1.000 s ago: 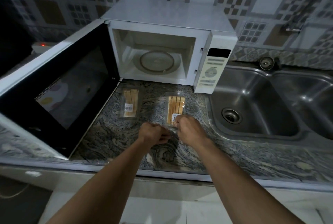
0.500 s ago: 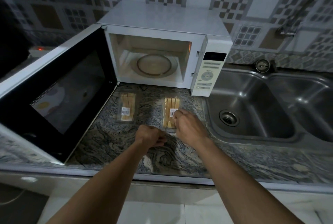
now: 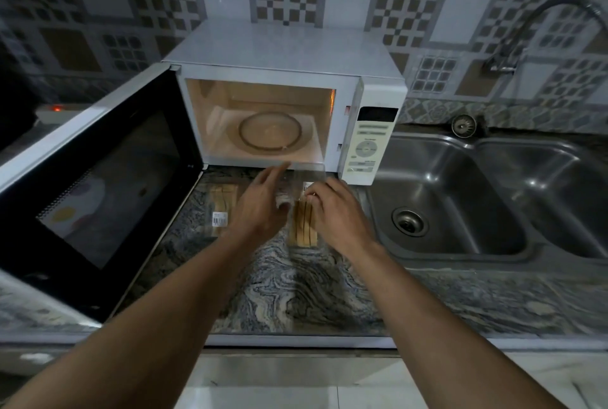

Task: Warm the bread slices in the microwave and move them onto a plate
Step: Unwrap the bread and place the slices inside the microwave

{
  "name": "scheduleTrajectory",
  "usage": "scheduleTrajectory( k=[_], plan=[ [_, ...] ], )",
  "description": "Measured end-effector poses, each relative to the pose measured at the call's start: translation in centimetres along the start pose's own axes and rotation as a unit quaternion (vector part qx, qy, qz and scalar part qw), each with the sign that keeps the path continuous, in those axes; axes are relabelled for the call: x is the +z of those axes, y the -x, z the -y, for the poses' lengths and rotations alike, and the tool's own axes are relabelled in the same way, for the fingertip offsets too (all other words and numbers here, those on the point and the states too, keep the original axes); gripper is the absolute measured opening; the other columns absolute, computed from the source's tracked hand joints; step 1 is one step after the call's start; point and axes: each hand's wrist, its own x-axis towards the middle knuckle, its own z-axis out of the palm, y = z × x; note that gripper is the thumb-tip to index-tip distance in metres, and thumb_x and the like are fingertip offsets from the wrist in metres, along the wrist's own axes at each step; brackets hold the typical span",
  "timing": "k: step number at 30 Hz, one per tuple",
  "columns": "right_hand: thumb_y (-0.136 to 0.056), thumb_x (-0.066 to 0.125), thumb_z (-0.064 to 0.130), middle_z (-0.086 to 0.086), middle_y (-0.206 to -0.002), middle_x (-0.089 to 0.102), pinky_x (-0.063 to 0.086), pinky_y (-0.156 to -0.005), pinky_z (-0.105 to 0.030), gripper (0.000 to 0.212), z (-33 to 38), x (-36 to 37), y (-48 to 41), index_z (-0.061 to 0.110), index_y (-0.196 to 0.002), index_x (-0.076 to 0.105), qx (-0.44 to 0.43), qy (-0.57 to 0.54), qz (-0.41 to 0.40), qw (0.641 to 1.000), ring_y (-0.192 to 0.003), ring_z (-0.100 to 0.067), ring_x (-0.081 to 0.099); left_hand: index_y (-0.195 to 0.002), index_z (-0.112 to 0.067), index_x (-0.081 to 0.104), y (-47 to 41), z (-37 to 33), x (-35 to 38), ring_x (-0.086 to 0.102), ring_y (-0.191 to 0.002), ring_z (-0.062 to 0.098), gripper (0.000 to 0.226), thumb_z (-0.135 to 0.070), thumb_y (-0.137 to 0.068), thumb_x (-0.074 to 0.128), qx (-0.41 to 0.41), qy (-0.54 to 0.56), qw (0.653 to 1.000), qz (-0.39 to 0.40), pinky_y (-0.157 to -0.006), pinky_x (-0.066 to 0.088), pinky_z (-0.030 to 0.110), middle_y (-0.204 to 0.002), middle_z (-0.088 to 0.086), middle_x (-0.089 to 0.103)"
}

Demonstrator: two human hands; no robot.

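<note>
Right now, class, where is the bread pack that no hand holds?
In the head view, the untouched bread pack lies on the counter left of centre, between the open microwave door and the left hand, left of the held pack.

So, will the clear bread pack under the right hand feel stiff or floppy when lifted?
Probably light: the bread pack holds only a few thin slices. Its clear plastic looks thin, so it may flex. Glossy film could slip.

It is dim in here, cool and bluish. The only warm light spills from inside the microwave point(image 3: 279, 102), amber on its walls. Dull glints sit on the sink point(image 3: 460, 178). Tiles and counter point(image 3: 306, 290) bow towards the edges, the corners go dark, and the left hand point(image 3: 260, 208) is smeared by motion.
</note>
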Motion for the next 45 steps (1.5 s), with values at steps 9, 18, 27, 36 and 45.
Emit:
scheduleTrajectory(
  k=[9,18,27,36,45],
  plan=[
    [-0.095,0.053,0.005,-0.008,-0.13,0.049,0.055,-0.087,-0.037,0.048,0.4,0.3,-0.3,0.019,-0.138,0.038,0.154,-0.06,-0.143,0.976,-0.111,-0.022,0.055,-0.135,-0.018,0.059,-3.6,-0.8,-0.6,0.059,-0.122,0.028,0.039,-0.018,-0.096,0.058,0.114,0.02,0.993,0.016,-0.094,0.047,0.032,-0.131,0.011,0.063],
    [-0.105,0.035,0.025,-0.018,-0.122,0.062,0.043,-0.072,-0.037,0.025,1.1,4.7,0.3,0.012,-0.125,0.041,0.378,-0.103,0.047,0.919,-0.103,-0.035,0.062,-0.123,-0.012,0.067,-5.0,-1.0,-0.9,0.064,-0.088,0.018,0.032,-0.027,-0.097,0.056,0.091,0.064,0.994,-0.011,-0.064,0.035,0.024,-0.105,0.014,0.072],
    [-0.08,0.069,0.058,-0.012,-0.108,0.068,0.053,-0.078,-0.036,0.061,0.7,6.3,-0.5,0.008,-0.112,0.056,0.327,0.007,0.086,0.941,-0.1,-0.031,0.064,-0.127,-0.019,0.063,-5.0,-0.5,-0.2,0.066,-0.09,0.013,0.035,-0.038,-0.098,0.055,0.041,0.122,0.992,-0.009,-0.071,0.049,0.023,-0.1,0.004,0.073],
    [-0.084,0.071,0.05,-0.009,-0.109,0.07,0.042,-0.068,-0.031,0.049,0.3,4.4,-0.7,0.013,-0.113,0.058,0.358,0.006,0.061,0.932,-0.099,-0.03,0.066,-0.129,-0.017,0.064,-4.8,-0.5,0.6,0.067,-0.087,0.017,0.034,-0.032,-0.1,0.053,0.041,0.108,0.993,-0.04,-0.067,0.04,0.016,-0.087,0.006,0.072],
    [-0.076,0.068,0.055,-0.002,-0.089,0.071,0.047,-0.058,-0.029,0.044,-0.2,2.1,1.2,0.018,-0.097,0.058,0.351,0.001,0.03,0.936,-0.077,-0.028,0.067,-0.134,-0.019,0.061,-3.6,-0.6,1.0,0.067,-0.1,0.022,0.036,-0.025,-0.099,0.055,0.053,0.086,0.993,-0.055,-0.069,0.035,0.014,-0.103,0.014,0.074]
  ],
)
